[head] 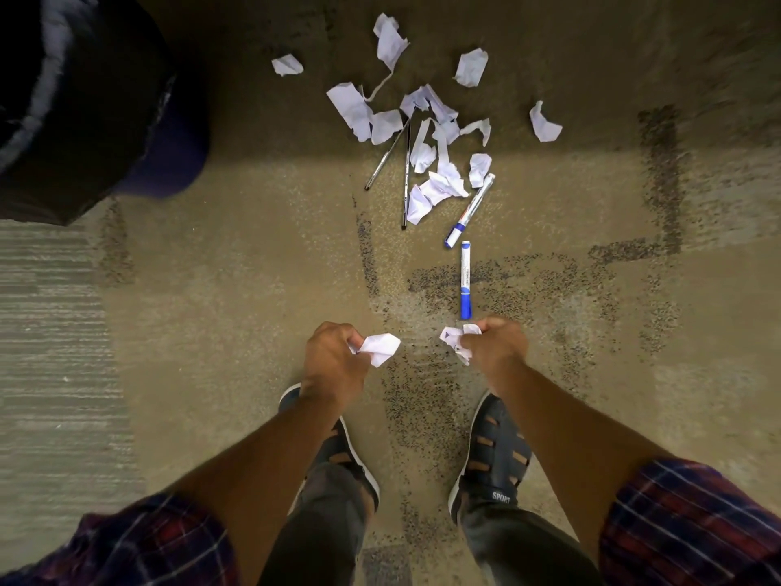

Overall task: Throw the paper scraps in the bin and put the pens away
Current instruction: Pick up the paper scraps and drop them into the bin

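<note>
- Head view, looking straight down: both hands out in front, above a tan carpet with dark speckled patches.
- Left hand has its fingers clenched on a crumpled white paper scrap, which sticks out toward the middle.
- Right hand matches it, fingers curled tight around a second crumpled scrap that pokes out to the left of the fist.
- Just beyond the right hand, a blue-and-white marker lies on the carpet, nearly in line with the view.
- Beyond that, a second marker lies tilted, its far end touching the paper pile.
- Loose paper scraps are strewn across the carpet further out, some overlapping, a few well apart at the edges.
- Two thin pens lie at the left side of that pile, partly under the scraps.
- Far left, up top, a bin with a dark liner stands on the carpet, well apart from the pile.
- Down below, two dark shoes and plaid sleeves fill the bottom of the view.
</note>
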Tool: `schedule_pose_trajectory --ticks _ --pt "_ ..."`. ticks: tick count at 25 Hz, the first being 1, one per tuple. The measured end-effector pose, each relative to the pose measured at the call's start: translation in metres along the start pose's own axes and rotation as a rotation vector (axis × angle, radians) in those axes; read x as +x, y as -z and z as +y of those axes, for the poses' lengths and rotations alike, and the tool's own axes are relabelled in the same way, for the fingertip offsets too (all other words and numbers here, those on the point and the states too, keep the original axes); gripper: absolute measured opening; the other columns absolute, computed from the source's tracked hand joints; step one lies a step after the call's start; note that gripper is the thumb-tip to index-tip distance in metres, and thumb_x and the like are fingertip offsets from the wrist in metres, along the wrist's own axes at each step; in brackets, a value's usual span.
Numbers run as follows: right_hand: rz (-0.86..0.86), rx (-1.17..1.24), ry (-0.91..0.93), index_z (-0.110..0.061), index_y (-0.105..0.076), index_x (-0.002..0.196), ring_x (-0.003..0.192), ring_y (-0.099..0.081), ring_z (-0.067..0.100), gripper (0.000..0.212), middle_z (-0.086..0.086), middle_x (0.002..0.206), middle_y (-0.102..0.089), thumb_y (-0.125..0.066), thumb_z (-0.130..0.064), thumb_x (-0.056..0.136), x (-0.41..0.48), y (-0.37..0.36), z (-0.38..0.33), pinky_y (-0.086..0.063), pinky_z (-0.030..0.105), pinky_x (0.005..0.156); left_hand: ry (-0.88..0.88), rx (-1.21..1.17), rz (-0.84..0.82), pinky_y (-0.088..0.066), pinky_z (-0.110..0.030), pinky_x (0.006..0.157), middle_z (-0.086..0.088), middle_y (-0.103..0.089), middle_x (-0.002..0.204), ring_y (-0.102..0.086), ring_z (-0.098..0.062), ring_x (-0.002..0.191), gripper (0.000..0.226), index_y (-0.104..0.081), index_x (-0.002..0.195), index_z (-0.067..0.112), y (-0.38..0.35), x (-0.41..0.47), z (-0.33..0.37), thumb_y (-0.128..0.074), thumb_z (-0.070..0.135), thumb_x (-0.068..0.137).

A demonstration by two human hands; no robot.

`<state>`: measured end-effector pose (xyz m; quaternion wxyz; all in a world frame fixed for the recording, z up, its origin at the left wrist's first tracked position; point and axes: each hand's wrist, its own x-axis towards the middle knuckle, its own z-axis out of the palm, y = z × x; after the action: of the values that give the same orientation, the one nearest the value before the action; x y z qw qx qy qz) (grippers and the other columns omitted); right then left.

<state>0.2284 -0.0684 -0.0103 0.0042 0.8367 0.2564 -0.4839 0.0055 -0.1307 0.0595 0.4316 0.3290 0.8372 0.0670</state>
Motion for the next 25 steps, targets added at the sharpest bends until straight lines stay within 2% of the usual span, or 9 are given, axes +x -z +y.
schedule_pose_trajectory --ticks 2,5,8,12,15,17,19,23,25 --pt "-0.085 0.177 -0.046 -0.008 -0.072 0.083 0.059 -0.068 0.016 0.026 0.011 0.084 -0.079 -0.090 0.005 0.068 -0.021 0.023 -0.011 -0.050 0.022 0.049 0.048 -0.049 0.008 -0.046 -0.022 0.066 -0.007 -0.063 0.094 -0.062 -0.020 0.079 0.018 -0.067 0.078 0.011 0.010 -0.010 0.011 -0.077 -0.002 0.083" --pt "-0.250 0.395 -0.014 -0.005 -0.064 0.074 0.076 -0.071 0.032 0.027 0.022 0.086 -0.074 -0.087 0.009 0.072 -0.061 0.056 -0.040 -0.057 0.039 0.062 0.173 -0.162 0.033 -0.040 -0.021 0.056 -0.005 -0.063 0.075 -0.054 -0.019 0.063 0.016 -0.069 0.074 0.012 0.031 -0.027 0.038 -0.079 0.003 0.083" --pt "-0.369 0.533 0.028 -0.006 -0.058 0.074 0.074 -0.067 0.031 0.028 0.023 0.088 -0.065 -0.078 0.013 0.080 -0.103 0.077 -0.086 -0.057 0.032 0.058 0.253 -0.366 0.078 -0.041 -0.028 0.061 -0.008 -0.061 0.067 -0.051 -0.023 0.062 0.016 -0.072 0.070 0.011 0.062 -0.043 0.072 -0.082 0.002 0.078" --pt "-0.502 0.603 0.041 -0.006 -0.061 0.076 0.076 -0.068 0.028 0.024 0.018 0.082 -0.067 -0.076 0.011 0.083 -0.166 0.078 -0.167 -0.059 0.029 0.059 0.282 -0.624 0.202 -0.041 -0.025 0.058 0.003 -0.059 0.063 -0.050 -0.014 0.059 0.021 -0.071 0.066 0.012 0.124 -0.051 0.102 -0.091 0.009 0.073" --pt "-0.556 0.589 0.138 -0.003 -0.063 0.079 0.067 -0.068 0.020 0.021 0.012 0.072 -0.066 -0.077 0.012 0.082 -0.210 0.048 -0.230 -0.060 0.025 0.061 0.319 -0.781 0.321 -0.039 -0.020 0.046 0.013 -0.056 0.054 -0.047 -0.009 0.051 0.026 -0.069 0.061 0.017 0.178 -0.033 0.109 -0.091 0.011 0.073" --pt "-0.596 0.601 0.190 -0.003 -0.064 0.080 0.061 -0.066 0.018 0.020 0.010 0.067 -0.066 -0.078 0.011 0.082 -0.241 0.021 -0.271 -0.060 0.025 0.059 0.329 -0.872 0.394 -0.039 -0.023 0.049 0.011 -0.058 0.054 -0.048 -0.011 0.052 0.027 -0.068 0.061 0.019 0.218 -0.017 0.108 -0.089 0.009 0.074" --pt "-0.606 0.589 0.231 -0.001 -0.066 0.084 0.059 -0.065 0.018 0.017 0.010 0.068 -0.066 -0.078 0.011 0.082 -0.271 -0.011 -0.307 -0.059 0.025 0.057 0.325 -0.917 0.433 -0.040 -0.026 0.056 0.001 -0.060 0.062 -0.049 -0.015 0.057 0.025 -0.067 0.065 0.016 0.257 -0.001 0.100 -0.088 0.009 0.076" --pt "-0.598 0.567 0.279 0.000 -0.067 0.084 0.053 -0.062 0.015 0.017 0.007 0.062 -0.066 -0.078 0.012 0.080 -0.316 -0.078 -0.364 -0.057 0.025 0.054 0.336 -0.978 0.497 -0.043 -0.022 0.048 -0.001 -0.060 0.060 -0.051 -0.014 0.056 0.018 -0.068 0.071 0.011 0.332 0.031 0.081 -0.083 0.003 0.077" --pt "-0.558 0.532 0.297 -0.002 -0.068 0.080 0.054 -0.063 0.014 0.018 0.004 0.060 -0.068 -0.080 0.010 0.079 -0.329 -0.112 -0.388 -0.057 0.025 0.055 0.360 -1.014 0.521 -0.051 -0.026 0.058 -0.001 -0.060 0.061 -0.057 -0.017 0.061 0.023 -0.064 0.067 0.013 0.366 0.052 0.072 -0.078 -0.001 0.079"
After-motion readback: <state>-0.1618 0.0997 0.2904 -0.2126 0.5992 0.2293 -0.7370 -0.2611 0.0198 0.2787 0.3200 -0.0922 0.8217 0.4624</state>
